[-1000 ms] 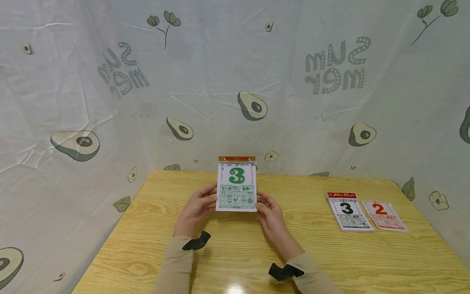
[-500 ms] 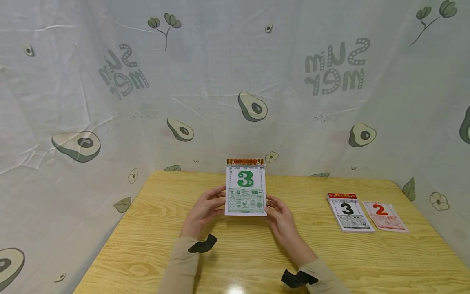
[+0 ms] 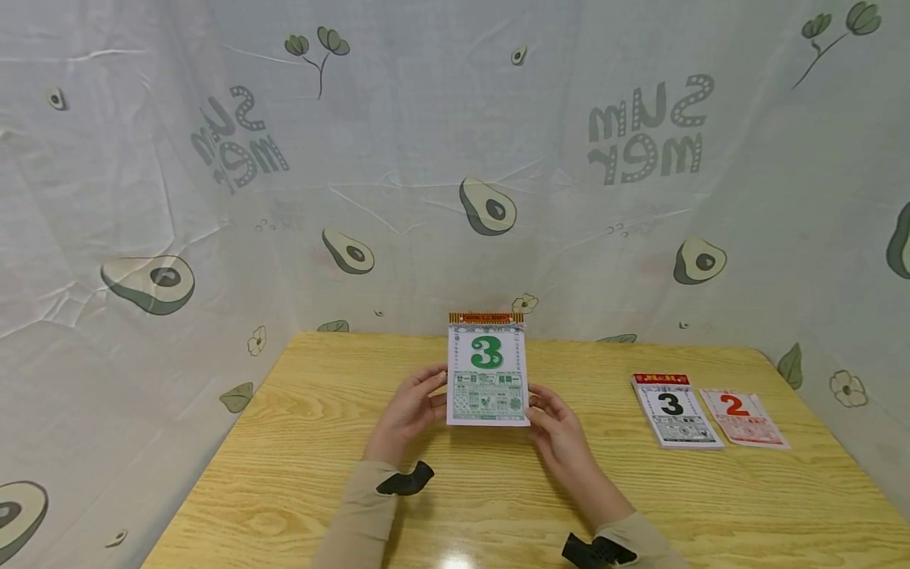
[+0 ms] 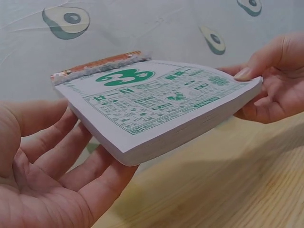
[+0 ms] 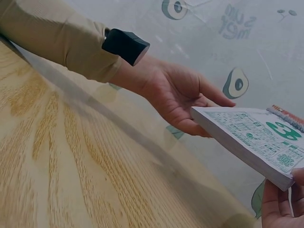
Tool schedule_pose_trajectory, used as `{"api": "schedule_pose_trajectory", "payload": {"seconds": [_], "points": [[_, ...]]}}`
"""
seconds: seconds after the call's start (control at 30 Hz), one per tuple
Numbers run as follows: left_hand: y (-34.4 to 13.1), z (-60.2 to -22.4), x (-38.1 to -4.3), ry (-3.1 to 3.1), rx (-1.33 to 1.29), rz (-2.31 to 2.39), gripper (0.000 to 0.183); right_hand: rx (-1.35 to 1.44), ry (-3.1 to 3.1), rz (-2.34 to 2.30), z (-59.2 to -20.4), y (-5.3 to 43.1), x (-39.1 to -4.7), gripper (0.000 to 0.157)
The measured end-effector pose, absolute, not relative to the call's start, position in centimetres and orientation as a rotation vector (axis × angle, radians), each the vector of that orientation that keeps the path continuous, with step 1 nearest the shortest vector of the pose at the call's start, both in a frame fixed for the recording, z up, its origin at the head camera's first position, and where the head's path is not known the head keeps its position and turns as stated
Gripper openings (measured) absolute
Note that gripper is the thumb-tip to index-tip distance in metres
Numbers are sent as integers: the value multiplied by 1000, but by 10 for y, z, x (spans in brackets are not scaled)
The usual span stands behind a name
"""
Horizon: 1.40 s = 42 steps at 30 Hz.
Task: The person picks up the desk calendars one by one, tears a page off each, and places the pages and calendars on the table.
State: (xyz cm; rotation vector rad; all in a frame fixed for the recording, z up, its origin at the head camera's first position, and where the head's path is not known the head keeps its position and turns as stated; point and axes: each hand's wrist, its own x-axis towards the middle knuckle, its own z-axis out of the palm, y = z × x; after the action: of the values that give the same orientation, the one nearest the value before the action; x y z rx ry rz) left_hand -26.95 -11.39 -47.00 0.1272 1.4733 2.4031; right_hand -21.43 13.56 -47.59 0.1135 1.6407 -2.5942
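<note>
"Honestly, what could go wrong with that calendar pad (image 3: 486, 399)?"
"It's held up above the counter (image 3: 284, 466); a slack left side might let it tip and drop."
"And the grip?"
"Left hand (image 3: 410, 411) loosely spread, near-straight fingers propping the edge; right hand (image 3: 563, 441) pinching the lower corner, thumb over, fingers beneath."

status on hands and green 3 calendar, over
Left hand, right hand hold green 3 calendar aloft. Black 3 calendar apart, rightward. Nothing visibly blocking.
</note>
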Motion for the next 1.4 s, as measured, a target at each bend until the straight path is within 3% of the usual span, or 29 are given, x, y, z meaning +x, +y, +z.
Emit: {"api": "schedule_pose_trajectory", "payload": {"seconds": [0.67,1.4], "points": [[-101,-472,-263,1299,120,2388,46,14,1630,-2557,-470,146,-206,34],[-97,-474,-261,1280,200,2431,41,-70,1741,-2472,-470,155,-212,35]]}}
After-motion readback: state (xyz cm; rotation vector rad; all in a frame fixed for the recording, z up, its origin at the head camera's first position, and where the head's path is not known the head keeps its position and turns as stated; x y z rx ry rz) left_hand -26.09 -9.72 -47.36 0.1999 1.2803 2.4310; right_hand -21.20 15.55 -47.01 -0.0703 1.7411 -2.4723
